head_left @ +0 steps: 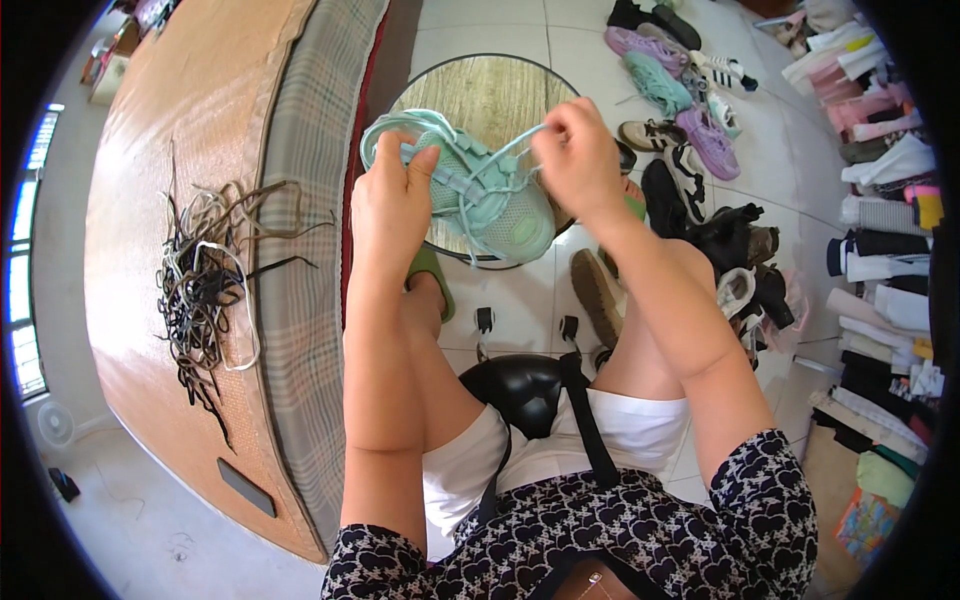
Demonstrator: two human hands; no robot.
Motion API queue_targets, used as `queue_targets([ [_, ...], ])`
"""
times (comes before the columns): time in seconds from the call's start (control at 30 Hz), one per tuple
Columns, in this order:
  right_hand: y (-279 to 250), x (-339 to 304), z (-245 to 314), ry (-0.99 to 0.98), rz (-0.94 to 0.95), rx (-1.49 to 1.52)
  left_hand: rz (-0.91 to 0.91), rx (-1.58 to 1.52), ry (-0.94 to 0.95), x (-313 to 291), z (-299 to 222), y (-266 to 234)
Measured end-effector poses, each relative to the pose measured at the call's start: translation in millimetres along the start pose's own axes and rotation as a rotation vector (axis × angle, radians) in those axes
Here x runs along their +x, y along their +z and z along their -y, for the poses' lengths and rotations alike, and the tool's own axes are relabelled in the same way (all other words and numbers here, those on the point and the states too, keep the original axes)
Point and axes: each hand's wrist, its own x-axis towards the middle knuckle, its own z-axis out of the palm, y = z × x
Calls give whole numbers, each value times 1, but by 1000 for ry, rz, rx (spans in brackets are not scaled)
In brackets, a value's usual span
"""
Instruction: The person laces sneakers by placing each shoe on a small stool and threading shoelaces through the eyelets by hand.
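A mint-green sneaker (515,215) rests on a round wood-topped stool (490,85), its toe pointing toward me and to the right. My left hand (393,185) is closed around the shoe's collar and tongue area, thumb on top. Pale mint shoelace (515,143) runs from the eyelets up to my right hand (577,160), whose fingers pinch it above the shoe's right side. More lace crosses the tongue, and a loose stretch hangs over the toe side.
On the bed (130,300) at left lie a tangled heap of shoelaces (205,290) and a dark flat phone-like slab (246,487). Several shoes (708,140) are strewn over the tiled floor at right. Folded clothes (885,260) line the far right.
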Motion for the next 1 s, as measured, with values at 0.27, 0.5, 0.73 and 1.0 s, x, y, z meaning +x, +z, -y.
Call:
queue_targets([
  [0.27, -10, 8, -2, -142, -94, 28, 33, -35, 0, 1, -2, 4],
  [0.5, 5, -1, 15, -529, 131, 29, 18, -103, -17, -1, -5, 6],
  [0.73, -61, 46, -53, 740, -471, 784, 21, -55, -36, 0, -2, 7],
  [1.0, -69, 46, -74, 993, -654, 1174, -70, -27, -6, 1, 1, 7],
])
